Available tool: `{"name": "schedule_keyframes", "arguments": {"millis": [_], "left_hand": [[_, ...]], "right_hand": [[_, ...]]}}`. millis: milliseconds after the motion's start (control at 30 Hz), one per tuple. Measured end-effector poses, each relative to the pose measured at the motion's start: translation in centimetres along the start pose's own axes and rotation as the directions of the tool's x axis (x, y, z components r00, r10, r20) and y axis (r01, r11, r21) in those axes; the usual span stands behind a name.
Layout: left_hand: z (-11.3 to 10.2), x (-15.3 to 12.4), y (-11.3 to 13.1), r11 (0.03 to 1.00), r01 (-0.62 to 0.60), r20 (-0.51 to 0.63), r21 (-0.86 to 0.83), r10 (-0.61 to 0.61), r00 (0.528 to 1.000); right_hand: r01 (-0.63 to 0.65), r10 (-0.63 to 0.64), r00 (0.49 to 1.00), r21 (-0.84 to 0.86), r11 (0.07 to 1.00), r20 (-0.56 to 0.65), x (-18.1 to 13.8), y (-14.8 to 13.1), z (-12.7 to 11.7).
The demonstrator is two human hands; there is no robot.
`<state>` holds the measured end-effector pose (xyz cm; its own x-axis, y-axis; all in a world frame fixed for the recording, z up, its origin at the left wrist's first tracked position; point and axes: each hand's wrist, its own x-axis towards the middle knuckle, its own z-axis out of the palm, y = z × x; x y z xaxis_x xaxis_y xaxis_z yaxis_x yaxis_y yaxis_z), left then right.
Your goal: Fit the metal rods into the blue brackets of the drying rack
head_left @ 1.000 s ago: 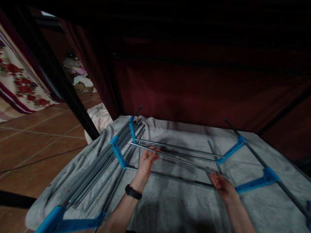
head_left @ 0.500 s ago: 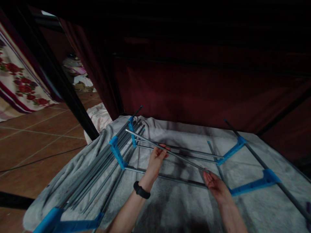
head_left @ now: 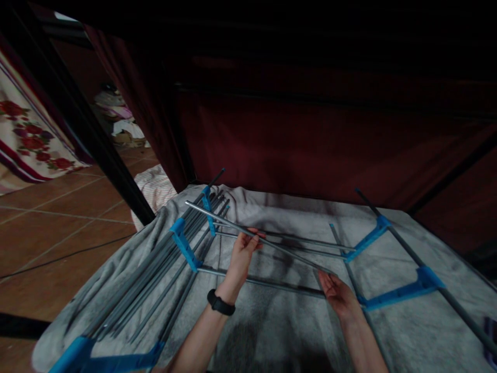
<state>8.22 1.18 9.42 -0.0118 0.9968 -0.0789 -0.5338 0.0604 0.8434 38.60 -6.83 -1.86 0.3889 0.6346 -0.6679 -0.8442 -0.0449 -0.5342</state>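
Note:
My left hand (head_left: 241, 254), with a black band at the wrist, is closed round a thin grey metal rod (head_left: 272, 246). The rod slants from upper left down to my right hand (head_left: 337, 295), whose fingers curl round its lower end. The rod is lifted above two more grey rods (head_left: 272, 282) that lie across between blue plastic brackets (head_left: 185, 246) on the left and blue brackets (head_left: 396, 294) on the right. A bundle of grey rods (head_left: 155, 274) lies along the left bracket.
Everything lies on a grey cloth (head_left: 272, 331) spread on a brown tiled floor (head_left: 46, 228). A dark red curtain (head_left: 310, 145) hangs behind. A black post (head_left: 89, 140) stands at left, with a flowered cloth (head_left: 27, 134) and a heap of clothes (head_left: 116, 119) beyond.
Both hands have lifted the rod and slid it to the left, so its left end now sticks out past the left brackets. My right hand has moved leftward.

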Motion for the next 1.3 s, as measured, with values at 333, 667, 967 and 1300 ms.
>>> {"name": "schedule_keyframes", "arguments": {"millis": [333, 667, 967, 1300], "left_hand": [[-0.6, -0.1, 0.8, 0.995, -0.078, 0.030, 0.059, 0.076, 0.997], [0.0, -0.1, 2.5, 0.979, -0.182, 0.014, 0.091, 0.181, 0.983], [-0.9, 1.2, 4.6, 0.963, -0.265, -0.120, 0.040, 0.268, 0.956], [0.0, 1.0, 4.5, 0.944, -0.301, -0.055, 0.134, 0.310, 0.949]], "right_hand": [[0.175, -0.175, 0.985, 0.038, 0.984, 0.000, 0.6, -0.7, -1.0], [0.220, -0.220, 0.975, 0.007, 0.975, -0.004, 2.6, -0.5, -2.5], [0.257, -0.257, 0.966, -0.036, 0.966, -0.001, 3.6, -0.8, -3.5], [0.316, -0.320, 0.947, -0.154, 0.936, -0.002, 3.5, 0.6, -2.9]]}}
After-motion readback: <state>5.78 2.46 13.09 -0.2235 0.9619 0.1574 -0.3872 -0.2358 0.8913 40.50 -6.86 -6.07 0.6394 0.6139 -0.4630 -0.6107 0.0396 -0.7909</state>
